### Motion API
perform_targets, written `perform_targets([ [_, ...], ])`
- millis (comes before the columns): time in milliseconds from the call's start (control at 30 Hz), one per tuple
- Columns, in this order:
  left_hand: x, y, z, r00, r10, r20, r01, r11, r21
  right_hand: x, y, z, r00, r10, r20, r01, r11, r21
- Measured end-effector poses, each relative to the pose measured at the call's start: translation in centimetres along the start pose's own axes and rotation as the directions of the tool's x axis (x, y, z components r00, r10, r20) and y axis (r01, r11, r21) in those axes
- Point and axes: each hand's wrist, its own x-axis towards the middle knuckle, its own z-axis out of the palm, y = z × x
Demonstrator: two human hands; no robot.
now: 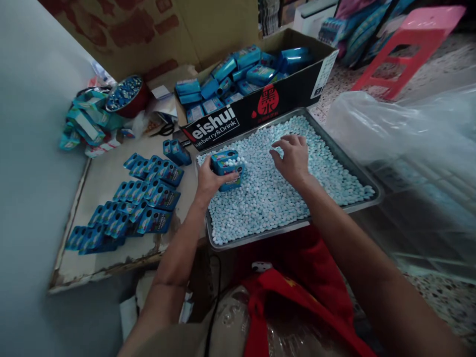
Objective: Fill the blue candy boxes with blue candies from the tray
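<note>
A small blue box (229, 183) is held in my left hand (210, 181) over the left part of a metal tray (372, 198). White pieces show at the top of the box. Pale blue and white pieces (260, 203) cover the tray. My right hand (292, 156) hovers above them near the tray's middle, fingers bent and apart, with nothing visible between them.
Rows of blue boxes (137, 198) stand on the table (89, 186) at left. Behind the tray, a carton (297, 91) holds more blue boxes. A red bowl (137, 101) is at back left, a red stool (420, 37) at back right, and clear plastic (409, 119) at right.
</note>
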Motion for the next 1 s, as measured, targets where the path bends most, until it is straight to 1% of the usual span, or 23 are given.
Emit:
perform_targets([
  [67, -0.1, -0.3, 0.4, 1.0, -0.022, 0.013, 0.023, 0.999, -0.04, -0.2, 0.0, 0.0, 1.0, -0.003, -0.005, 0.003, 1.0, -0.007],
  [133, -0.3, -0.4, 0.6, 0.999, -0.036, 0.017, 0.036, 0.999, -0.031, -0.2, 0.3, 0.0, 1.0, -0.003, -0.014, 0.003, 1.0, -0.012],
  [233, -0.8, -0.4, 0.4, 0.999, -0.037, 0.004, 0.037, 0.999, -0.007, -0.2, 0.8, -0.1, 1.0, -0.001, -0.025, 0.001, 1.0, -0.012],
  [367, -1.6, -0.8, 0.1, 0.999, 0.008, 0.048, -0.002, 0.993, -0.115, 0.0, 1.2, -0.2, 0.999, -0.015, -0.034, 0.015, 1.0, -0.018],
  [400, -1.8, -1.0, 0.2, 0.999, 0.021, 0.045, -0.015, 0.99, -0.143, 0.0, 1.2, -0.2, 0.999, -0.019, -0.036, 0.018, 0.999, -0.027],
  [433, -1.9, -1.3, 0.3, 0.999, 0.027, 0.025, -0.023, 0.985, -0.17, 0.0, 1.2, -0.3, 0.999, -0.02, -0.038, 0.019, 0.999, -0.039],
  [533, -2.0, -2.4, 0.6, 0.995, 0.031, -0.094, -0.053, 0.97, -0.237, -0.1, 1.5, -0.5, 0.998, -0.027, -0.056, 0.023, 0.998, -0.065],
  [633, -2.2, -3.1, -0.1, 0.98, 0.066, -0.188, -0.103, 0.976, -0.191, -0.2, 2.2, -0.4, 0.997, -0.037, -0.072, 0.032, 0.998, -0.062],
  [700, -2.4, -3.3, -0.9, 0.962, 0.059, -0.267, -0.103, 0.983, -0.153, -0.2, 2.9, -0.1, 0.993, -0.048, -0.107, 0.044, 0.998, -0.048],
  [767, -2.7, -3.3, -1.6, 0.937, 0.03, -0.349, -0.092, 0.982, -0.164, -0.2, 3.5, 0.4, 0.986, -0.077, -0.149, 0.074, 0.997, -0.024],
  [833, -2.9, -3.2, -1.9, 0.919, 0.024, -0.395, -0.107, 0.976, -0.189, -0.1, 3.8, 0.9, 0.98, -0.103, -0.171, 0.103, 0.995, -0.01],
  [933, -3.2, -3.7, -2.1, 0.91, 0.063, -0.41, -0.166, 0.961, -0.22, -0.2, 3.8, 0.9, 0.987, -0.082, -0.137, 0.074, 0.995, -0.064],
  [967, -3.3, -4.0, -2.2, 0.896, 0.066, -0.439, -0.182, 0.956, -0.228, -0.3, 3.8, 0.8, 0.991, -0.061, -0.123, 0.05, 0.994, -0.093],
  [1000, -3.4, -4.5, -2.4, 0.872, 0.06, -0.485, -0.192, 0.955, -0.228, -0.3, 3.7, 0.7, 0.993, -0.04, -0.111, 0.026, 0.992, -0.12],
])
